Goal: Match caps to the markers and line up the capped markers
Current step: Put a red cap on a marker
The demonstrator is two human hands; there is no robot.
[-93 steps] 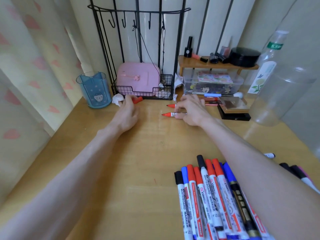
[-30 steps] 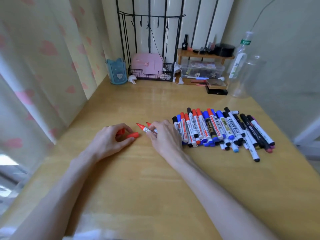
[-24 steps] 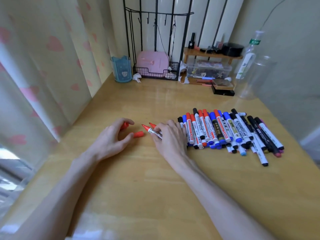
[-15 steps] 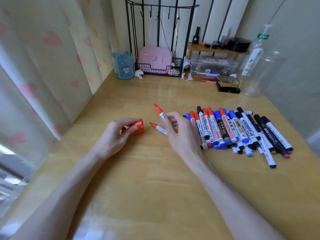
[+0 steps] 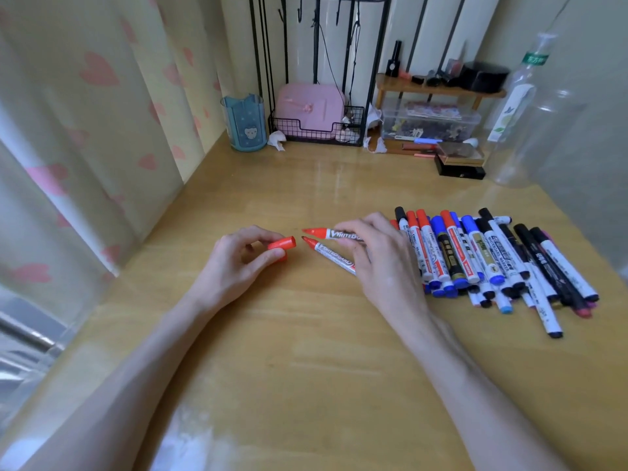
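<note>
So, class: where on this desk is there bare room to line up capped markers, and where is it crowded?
Bare: the desk between the wire basket and the marker pile, and the near stretch between the forearms. Crowded: that pile, and around the wooden shelf.

Both forearms are bare and converge toward the middle of the view, the left forearm (image 5: 136, 362) entering from 7 o'clock and the right forearm (image 5: 475, 379) from 5 o'clock. The left hand (image 5: 238, 263) lies at 9 o'clock of the right hand (image 5: 380, 263), close but not touching. The left hand rests low with its fingers curled toward 3 o'clock, and it pinches a cap (image 5: 282, 243) between thumb and forefinger. The right hand is palm down with the wrist straight. Its fingers reach toward 10 o'clock and curl over two markers (image 5: 326, 233), forefinger on the farther one and thumb side against the nearer.
</note>
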